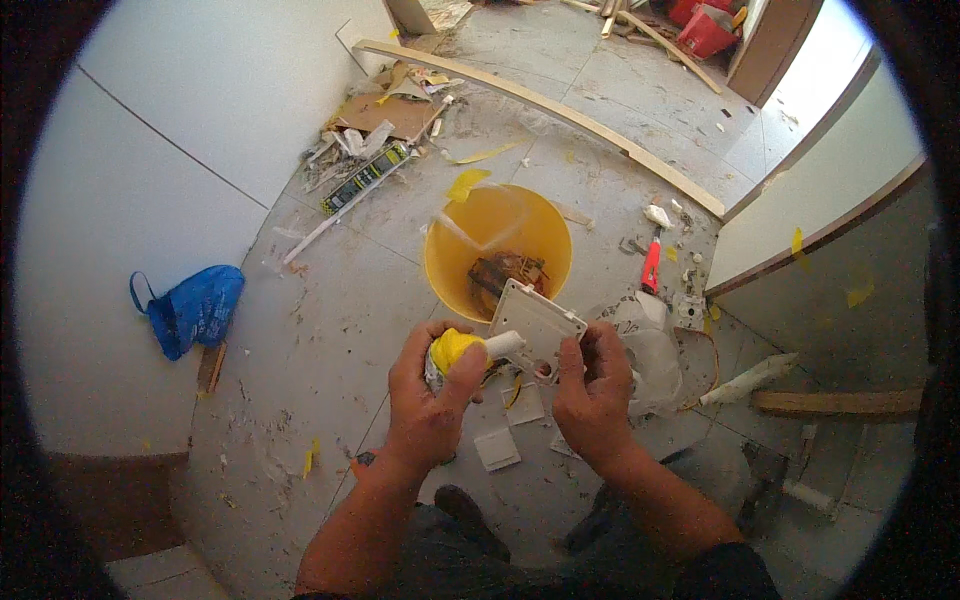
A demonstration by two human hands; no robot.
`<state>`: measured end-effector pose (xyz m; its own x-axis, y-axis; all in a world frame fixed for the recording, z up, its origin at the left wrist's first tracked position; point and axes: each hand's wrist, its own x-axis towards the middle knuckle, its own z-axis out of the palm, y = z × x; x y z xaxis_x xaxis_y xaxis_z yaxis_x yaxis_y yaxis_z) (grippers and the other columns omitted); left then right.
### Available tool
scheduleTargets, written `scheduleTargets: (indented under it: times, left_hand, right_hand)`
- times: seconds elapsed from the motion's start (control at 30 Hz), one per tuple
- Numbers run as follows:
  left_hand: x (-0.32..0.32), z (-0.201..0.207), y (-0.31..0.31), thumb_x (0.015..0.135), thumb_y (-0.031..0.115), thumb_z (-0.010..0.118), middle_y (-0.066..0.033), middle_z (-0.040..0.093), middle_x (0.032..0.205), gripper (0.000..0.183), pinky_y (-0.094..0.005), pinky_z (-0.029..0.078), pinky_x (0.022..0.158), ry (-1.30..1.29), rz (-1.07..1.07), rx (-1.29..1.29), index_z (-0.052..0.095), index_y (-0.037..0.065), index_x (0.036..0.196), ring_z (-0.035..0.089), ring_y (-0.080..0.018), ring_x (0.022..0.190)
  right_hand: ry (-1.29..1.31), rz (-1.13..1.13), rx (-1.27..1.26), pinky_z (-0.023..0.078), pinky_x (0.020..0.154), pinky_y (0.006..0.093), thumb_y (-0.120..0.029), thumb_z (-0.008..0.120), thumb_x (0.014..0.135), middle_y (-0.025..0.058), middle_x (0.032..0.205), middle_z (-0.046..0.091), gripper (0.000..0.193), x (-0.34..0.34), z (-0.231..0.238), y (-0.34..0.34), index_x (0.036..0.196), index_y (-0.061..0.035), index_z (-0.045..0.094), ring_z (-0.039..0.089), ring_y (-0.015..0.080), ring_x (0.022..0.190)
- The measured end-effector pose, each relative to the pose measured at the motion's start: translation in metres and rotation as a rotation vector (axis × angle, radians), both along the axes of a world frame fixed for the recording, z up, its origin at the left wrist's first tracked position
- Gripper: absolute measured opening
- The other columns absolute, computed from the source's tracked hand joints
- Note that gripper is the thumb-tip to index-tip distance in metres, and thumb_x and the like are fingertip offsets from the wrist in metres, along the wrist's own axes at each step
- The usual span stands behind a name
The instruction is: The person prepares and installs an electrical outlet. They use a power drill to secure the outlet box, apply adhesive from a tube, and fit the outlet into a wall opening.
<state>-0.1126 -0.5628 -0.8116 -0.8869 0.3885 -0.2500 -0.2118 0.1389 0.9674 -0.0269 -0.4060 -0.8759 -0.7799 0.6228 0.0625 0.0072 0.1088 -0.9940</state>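
My left hand is closed round a crumpled yellow-and-white bundle; I cannot make out its kind. A white cylindrical piece sticks out of it to the right, close to the plate. My right hand pinches a white rectangular plastic plate by its right edge, thumb on the near face. The plate is tilted, with small holes along it. Both hands hang above the floor, just on the near side of a yellow bucket with brown debris inside. Below them lie flat white square plates.
A blue bag leans by the left wall. Cardboard scraps and a printed yellow-black package lie at the far left. A long wooden strip crosses the floor beyond the bucket. On the right are a red-handled tool and clear plastic bags.
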Motion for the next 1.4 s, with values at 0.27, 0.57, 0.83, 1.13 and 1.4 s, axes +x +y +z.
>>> scheduleTargets:
  times: [0.27, 0.57, 0.83, 1.13, 1.4]
  left_hand:
    - [-0.003, 0.004, -0.001, 0.095, 0.022, 0.068, -0.0106, 0.067, 0.088, 0.027, -0.0323, 0.053, 0.073, 0.310, -0.033, -0.199, 0.061, 0.001, 0.110, 0.063, -0.0155, 0.080]
    - [-0.009, 0.002, -0.006, 0.095, 0.023, 0.066, -0.0079, 0.063, 0.081, 0.023, -0.0317, 0.050, 0.068, 0.384, -0.022, -0.174, 0.061, 0.002, 0.102, 0.058, -0.0143, 0.072]
    - [-0.011, -0.001, -0.006, 0.094, 0.024, 0.065, -0.0072, 0.060, 0.078, 0.023, -0.0305, 0.049, 0.066, 0.406, 0.016, -0.136, 0.061, 0.002, 0.099, 0.056, -0.0132, 0.070]
    - [-0.017, 0.001, -0.011, 0.094, 0.023, 0.064, -0.0069, 0.060, 0.077, 0.023, -0.0306, 0.049, 0.065, 0.412, 0.047, -0.155, 0.062, 0.000, 0.098, 0.056, -0.0120, 0.070]
    - [-0.018, 0.007, -0.015, 0.093, 0.022, 0.066, -0.0083, 0.063, 0.076, 0.021, -0.0309, 0.049, 0.064, 0.388, 0.038, -0.143, 0.063, 0.001, 0.095, 0.058, -0.0131, 0.068]
  right_hand:
    - [0.079, 0.040, 0.207, 0.061, 0.060, 0.0392, -0.005, 0.061, 0.100, 0.0150, 0.086, 0.062, 0.008, 0.003, 0.015, -0.012, 0.105, -0.0014, 0.055, 0.068, 0.0251, 0.074]
    - [0.146, 0.055, 0.222, 0.063, 0.061, 0.0384, 0.000, 0.064, 0.096, 0.0159, 0.092, 0.061, 0.012, 0.002, 0.015, -0.018, 0.105, -0.0006, 0.056, 0.068, 0.0269, 0.076]
    - [0.124, 0.139, 0.324, 0.067, 0.074, 0.0351, 0.001, 0.057, 0.101, 0.0138, 0.105, 0.059, 0.019, 0.008, 0.017, -0.015, 0.119, 0.0023, 0.051, 0.069, 0.0209, 0.092]
    - [0.181, 0.054, 0.203, 0.063, 0.064, 0.0379, 0.000, 0.065, 0.095, 0.0164, 0.096, 0.062, 0.014, 0.004, 0.019, -0.024, 0.108, -0.0007, 0.059, 0.068, 0.0286, 0.080]
    - [0.171, 0.044, 0.281, 0.063, 0.064, 0.0375, 0.001, 0.065, 0.094, 0.0172, 0.098, 0.063, 0.015, 0.004, 0.018, -0.025, 0.108, -0.0001, 0.060, 0.068, 0.0281, 0.082]
